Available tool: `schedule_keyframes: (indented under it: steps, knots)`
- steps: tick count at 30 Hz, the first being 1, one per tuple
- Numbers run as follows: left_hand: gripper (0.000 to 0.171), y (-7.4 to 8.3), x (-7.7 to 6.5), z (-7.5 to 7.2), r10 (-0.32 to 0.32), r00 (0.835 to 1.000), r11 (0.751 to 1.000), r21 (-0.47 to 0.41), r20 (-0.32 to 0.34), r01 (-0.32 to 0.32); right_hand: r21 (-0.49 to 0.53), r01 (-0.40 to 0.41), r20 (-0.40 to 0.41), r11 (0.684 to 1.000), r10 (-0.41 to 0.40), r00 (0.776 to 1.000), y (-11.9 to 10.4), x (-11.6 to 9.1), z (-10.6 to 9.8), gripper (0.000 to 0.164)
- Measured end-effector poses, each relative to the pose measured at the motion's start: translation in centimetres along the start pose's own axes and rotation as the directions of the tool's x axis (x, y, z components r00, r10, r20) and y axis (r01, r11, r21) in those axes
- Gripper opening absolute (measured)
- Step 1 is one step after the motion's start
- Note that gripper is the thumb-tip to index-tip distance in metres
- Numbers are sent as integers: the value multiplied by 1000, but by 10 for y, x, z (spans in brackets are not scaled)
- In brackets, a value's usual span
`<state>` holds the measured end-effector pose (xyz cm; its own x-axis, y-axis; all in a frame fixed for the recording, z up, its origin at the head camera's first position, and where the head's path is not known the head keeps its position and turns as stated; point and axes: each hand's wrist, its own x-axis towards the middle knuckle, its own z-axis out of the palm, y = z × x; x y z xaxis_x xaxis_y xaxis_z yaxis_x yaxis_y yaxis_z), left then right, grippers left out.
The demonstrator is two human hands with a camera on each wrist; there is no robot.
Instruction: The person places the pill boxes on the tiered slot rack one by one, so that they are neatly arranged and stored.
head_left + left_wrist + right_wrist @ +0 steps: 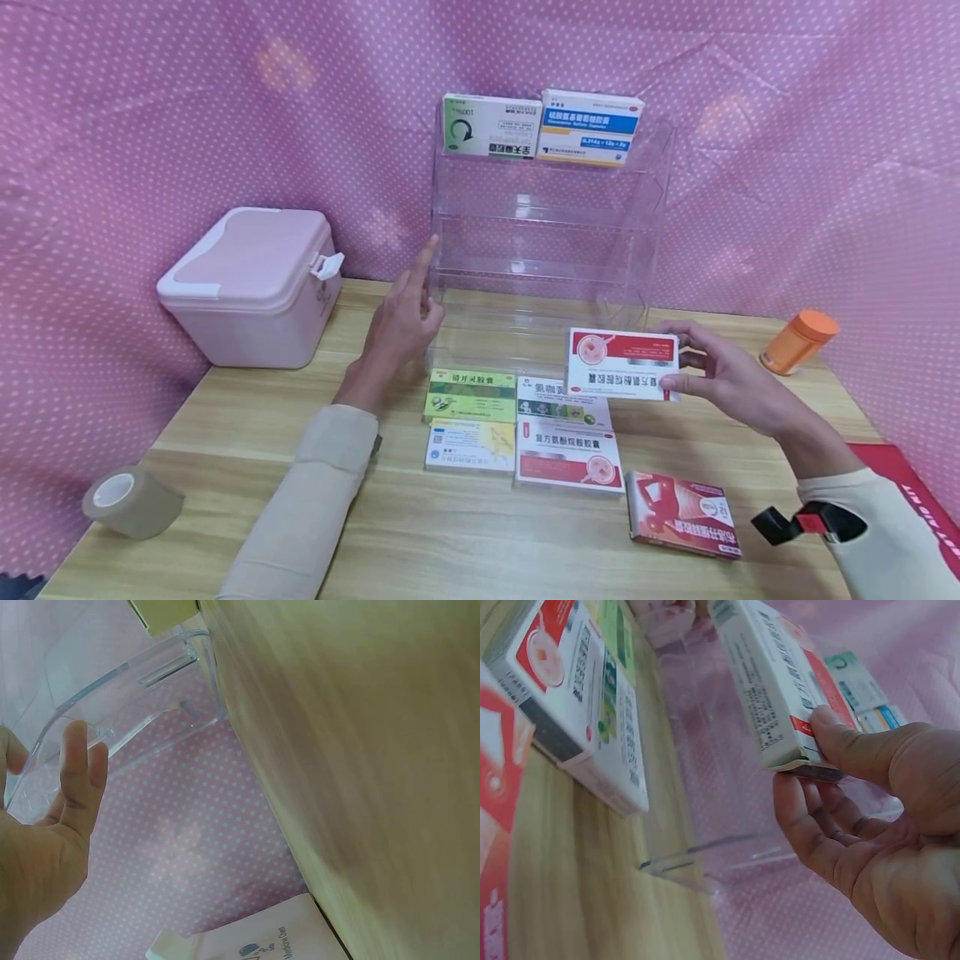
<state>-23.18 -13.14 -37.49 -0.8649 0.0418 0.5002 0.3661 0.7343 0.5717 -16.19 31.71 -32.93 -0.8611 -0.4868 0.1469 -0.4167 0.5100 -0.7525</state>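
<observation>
Right hand (720,379) has a red-and-white box (622,367) pinched by one end, thumb on the face, fingers curled behind. The box is up in the air right of centre in the frame, its print upside down, in front of the lower right of the clear rack (543,223).

Left hand (401,321) is at the rack's left side, left of centre: pointer finger stretched out, the rest loosely bent, nothing gripped as far as I can see. Can't tell if the fingertips actually touch the plastic.

Top shelf, upper middle: a white-green box (491,127) and a blue-white box (590,127) side by side. Lower middle, a little two-by-two cluster on the table (420,542): green box (471,396), yellow-white box (471,446), a capsule box (562,411) partly covered by the held one, and a matching red-and-white one (570,458). A red box (682,514) lies just right of those.

Around the edges: pink case (240,308) at left, tape roll (142,504) lower left, orange bottle (798,342) at right, dotted pink cloth (375,108) behind.
</observation>
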Motion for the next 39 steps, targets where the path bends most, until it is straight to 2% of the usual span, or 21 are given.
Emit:
schedule_keyframes:
  steps: [4,11,17,23,31,39]
  knots:
    - [100,0,0,0,-9,1000,1000,-3,5,9,-9,33,-36,999,-33,999,-9,12,0,61]
    - [100,0,0,0,-9,1000,1000,2,2,9,44,67,-105,997,-62,993,-26,39,-2,61]
    - [98,1,0,-1,7,1000,1000,6,-8,-7,77,40,-198,996,-24,980,-37,61,-1,57]
    - [100,2,-1,-2,-15,1000,1000,-7,9,15,95,-2,-227,995,24,974,-49,84,-4,54]
    - [100,1,-2,-2,-16,1000,1000,-6,0,16,101,6,-278,995,22,960,-66,113,-8,53]
    - [100,1,-1,-2,-14,1000,1000,7,1,14,79,7,-360,997,22,933,-79,143,-20,55]
